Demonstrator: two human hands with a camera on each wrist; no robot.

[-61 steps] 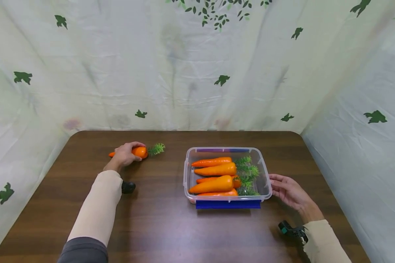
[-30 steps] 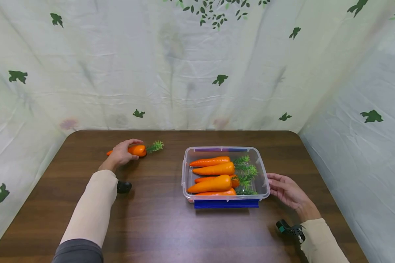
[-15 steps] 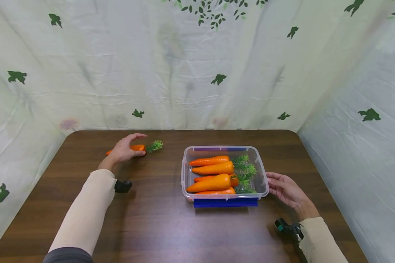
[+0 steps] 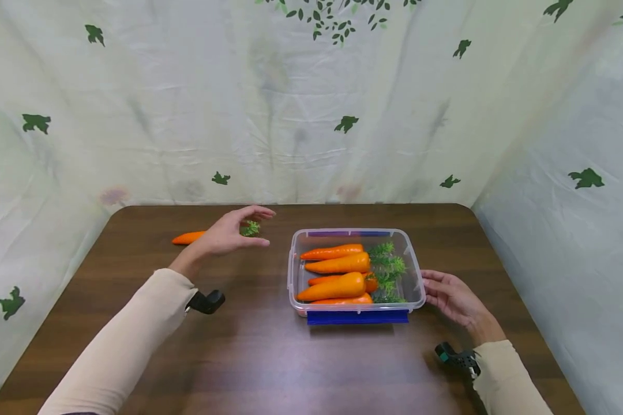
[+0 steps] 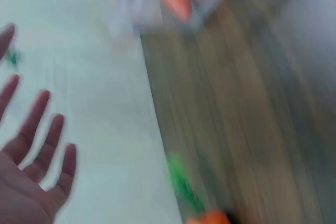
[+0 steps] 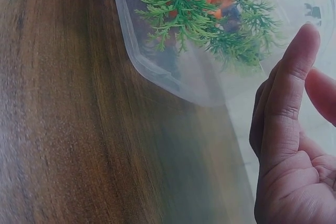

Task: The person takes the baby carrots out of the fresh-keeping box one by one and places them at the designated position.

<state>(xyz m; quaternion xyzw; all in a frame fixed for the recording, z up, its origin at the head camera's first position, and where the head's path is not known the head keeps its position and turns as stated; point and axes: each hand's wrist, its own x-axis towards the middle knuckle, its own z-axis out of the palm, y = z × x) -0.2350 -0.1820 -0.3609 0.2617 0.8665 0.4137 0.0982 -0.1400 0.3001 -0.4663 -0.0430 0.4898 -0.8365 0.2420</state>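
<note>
A single orange carrot [image 4: 188,237] lies on the table at the back left, partly hidden behind my left hand [image 4: 227,233]. That hand hovers over it with fingers and thumb spread, holding nothing; its green top [image 4: 250,229] shows between them. In the left wrist view the left hand [image 5: 37,171] is apart from the blurred carrot [image 5: 210,217]. A clear box [image 4: 297,262] with several carrots [image 4: 337,264] stands right of centre. My right hand [image 4: 459,302] touches its right side with relaxed fingers; the right wrist view shows that hand [image 6: 294,145] beside the leafy tops [image 6: 184,14].
The brown wooden table [image 4: 270,357] has a pale curtain [image 4: 187,104] with green leaf prints behind it and at both sides. A blue clasp [image 4: 358,317] hangs along the box's front. Black devices are on the left wrist [image 4: 207,302] and right wrist [image 4: 457,356].
My left hand has let go of the lone carrot, opened and moved right, above its leafy end. The carrot stays on the table. My right hand remains at the box's side.
</note>
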